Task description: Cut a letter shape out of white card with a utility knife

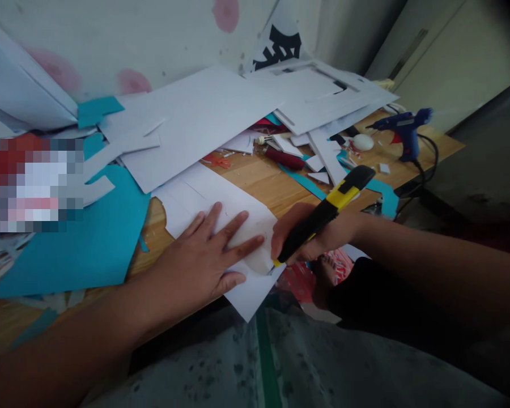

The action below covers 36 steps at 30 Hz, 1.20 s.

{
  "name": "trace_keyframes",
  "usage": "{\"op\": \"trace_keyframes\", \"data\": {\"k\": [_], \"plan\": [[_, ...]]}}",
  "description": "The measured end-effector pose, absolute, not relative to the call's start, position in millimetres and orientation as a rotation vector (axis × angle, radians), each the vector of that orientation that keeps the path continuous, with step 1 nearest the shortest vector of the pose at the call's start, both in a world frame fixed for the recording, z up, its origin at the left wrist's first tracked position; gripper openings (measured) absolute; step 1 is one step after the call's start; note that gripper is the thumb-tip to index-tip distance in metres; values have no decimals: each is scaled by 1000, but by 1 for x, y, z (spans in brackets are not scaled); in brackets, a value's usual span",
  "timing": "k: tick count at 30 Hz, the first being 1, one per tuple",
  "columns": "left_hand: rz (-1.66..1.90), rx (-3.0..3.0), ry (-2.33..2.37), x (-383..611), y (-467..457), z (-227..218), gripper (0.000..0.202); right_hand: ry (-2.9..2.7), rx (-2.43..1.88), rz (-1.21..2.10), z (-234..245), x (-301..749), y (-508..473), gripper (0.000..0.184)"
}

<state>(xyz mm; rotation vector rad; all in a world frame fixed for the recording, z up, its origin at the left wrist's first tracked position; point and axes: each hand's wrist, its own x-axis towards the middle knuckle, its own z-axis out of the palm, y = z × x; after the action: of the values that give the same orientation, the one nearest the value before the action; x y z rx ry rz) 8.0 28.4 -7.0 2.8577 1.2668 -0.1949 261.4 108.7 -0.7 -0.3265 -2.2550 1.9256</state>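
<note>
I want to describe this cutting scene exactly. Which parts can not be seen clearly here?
- Head view: blade tip of the utility knife, hidden by the right hand.
- Pixelated patch at the left: contents unreadable.
- White sheet under the left hand: any pencil lines too faint.
- Small scraps near the blue glue gun: too small.

We can read no full word anywhere; the white sheet [280,39] propped against the wall bears part of one large black character, cut off and not legible to us.
</note>
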Motion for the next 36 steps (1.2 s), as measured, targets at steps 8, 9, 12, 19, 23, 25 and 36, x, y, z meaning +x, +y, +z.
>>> {"op": "trace_keyframes", "data": {"k": [8, 9, 12, 19, 23, 25, 36], "plan": [[-195, 2890, 1248, 6, 31, -8, 68, -2386, -414, 1770, 8, 262, 112, 11], [-193, 2886, 1249, 7, 31, -7, 67, -2397, -393, 1763, 9, 262, 113, 13], [-205, 2887, 1258, 8, 29, -4, 62, -2428, -371, 1723, 9, 263, 117, 16], [-218, 2894, 1279, 9, 30, -4, 61, -2402, -486, 1843, 1, 275, 131, 23], [-237, 2920, 1257, 8, 30, -5, 62, -2383, -506, 1917, -5, 276, 136, 20], [-222, 2935, 1253, 7, 30, -6, 62, -2367, -491, 1930, -6, 274, 139, 20], [-223, 2990, 1229, 7, 32, -5, 62, -2349, -526, 1983, -3, 275, 144, 30]]}}
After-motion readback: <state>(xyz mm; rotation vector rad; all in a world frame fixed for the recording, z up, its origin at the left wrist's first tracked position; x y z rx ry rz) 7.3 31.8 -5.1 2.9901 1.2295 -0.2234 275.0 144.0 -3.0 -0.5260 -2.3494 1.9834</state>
